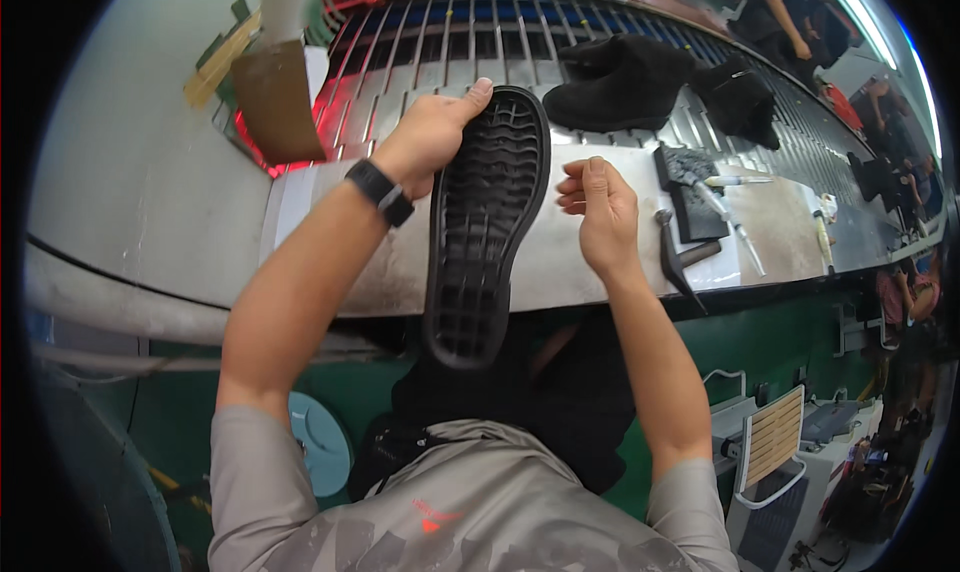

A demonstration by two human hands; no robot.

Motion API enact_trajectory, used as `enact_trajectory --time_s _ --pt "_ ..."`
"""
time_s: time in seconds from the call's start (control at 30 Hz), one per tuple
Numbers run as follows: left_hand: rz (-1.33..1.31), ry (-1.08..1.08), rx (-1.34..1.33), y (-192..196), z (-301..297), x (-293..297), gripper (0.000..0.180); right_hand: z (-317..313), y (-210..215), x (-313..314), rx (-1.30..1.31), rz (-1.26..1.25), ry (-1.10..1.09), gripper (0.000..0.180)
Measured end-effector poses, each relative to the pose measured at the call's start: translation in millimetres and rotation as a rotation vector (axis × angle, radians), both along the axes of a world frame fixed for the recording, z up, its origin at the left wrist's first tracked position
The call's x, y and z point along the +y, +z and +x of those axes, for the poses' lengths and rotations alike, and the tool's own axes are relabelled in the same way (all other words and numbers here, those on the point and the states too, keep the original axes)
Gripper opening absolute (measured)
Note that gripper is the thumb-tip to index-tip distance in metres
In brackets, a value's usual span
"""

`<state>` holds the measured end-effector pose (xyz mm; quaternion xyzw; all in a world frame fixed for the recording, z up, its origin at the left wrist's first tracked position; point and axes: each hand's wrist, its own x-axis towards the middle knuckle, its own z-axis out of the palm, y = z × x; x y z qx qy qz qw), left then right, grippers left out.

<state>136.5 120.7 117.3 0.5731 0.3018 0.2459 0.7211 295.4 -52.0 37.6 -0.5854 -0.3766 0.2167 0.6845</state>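
The left hand (pixel 424 140) grips a black shoe outsole (pixel 487 217), long axis fore-and-aft, toe pointing forward; the right hand (pixel 606 212) (loosely curled, free) hovers just right of the outsole.

The bench (pixel 555 272) carries black boots (pixel 620 84) (on metal bars (pixel 501 42)) — and a hammer (pixel 670 247) nearer.

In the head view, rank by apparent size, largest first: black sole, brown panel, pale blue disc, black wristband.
1. Black sole, in the left hand
2. Brown panel
3. Pale blue disc
4. Black wristband
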Motion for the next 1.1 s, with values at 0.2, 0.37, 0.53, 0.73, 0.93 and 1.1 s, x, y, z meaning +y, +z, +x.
enact_trajectory --time_s 0.2,0.37,0.53,0.73,0.93,1.1 --pt "0.771 0.314 0.502 -117 -52 89 0.034 11 -58 -9 -0.240 -0.122 -0.154 0.020" --pt "0.642 0.348 0.274 -140 -73 71 0.029 9 -58 -14 -0.207 -0.183 -0.155 0.020" --pt "0.849 0.337 0.311 -133 -73 55 0.029 8 -57 -15 -0.190 -0.163 -0.122 0.020" --pt "0.873 0.316 0.320 -133 -74 55 0.029 6 -53 -15 -0.170 -0.177 -0.135 0.020" --pt "0.848 0.304 0.309 -133 -73 55 0.028 7 -51 -15 -0.173 -0.176 -0.144 0.020" --pt "0.841 0.301 0.321 -132 -73 55 0.028 11 -58 -16 -0.167 -0.150 -0.113 0.022"
